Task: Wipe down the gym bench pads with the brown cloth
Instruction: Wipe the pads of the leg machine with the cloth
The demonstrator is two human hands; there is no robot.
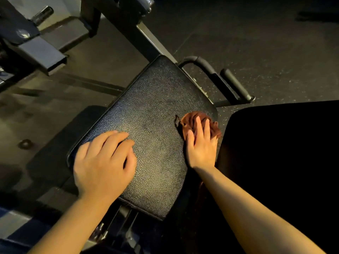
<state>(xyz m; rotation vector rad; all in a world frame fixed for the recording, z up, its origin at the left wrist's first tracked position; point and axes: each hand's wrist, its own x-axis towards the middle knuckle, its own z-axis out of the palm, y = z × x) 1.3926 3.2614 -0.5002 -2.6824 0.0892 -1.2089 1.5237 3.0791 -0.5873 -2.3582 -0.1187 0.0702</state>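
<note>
Black textured bench pad [146, 114] fills frame centre, long axis lower left to upper right. Second dark pad [284, 162] at right. Left hand [104, 162] rests flat, fingers relaxed, bracing lower-left edge. Right hand [201, 143], fingers straight, presses bunched brown cloth [190, 120] at pad's right edge; unwiped surface lies leftward. No containers visible.

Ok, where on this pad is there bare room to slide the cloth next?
The middle of the black pad is bare, from between the left hand and the right hand up to its far edge near the handle. The brown cloth crowds the right edge; the left hand covers the near-left corner.
</note>
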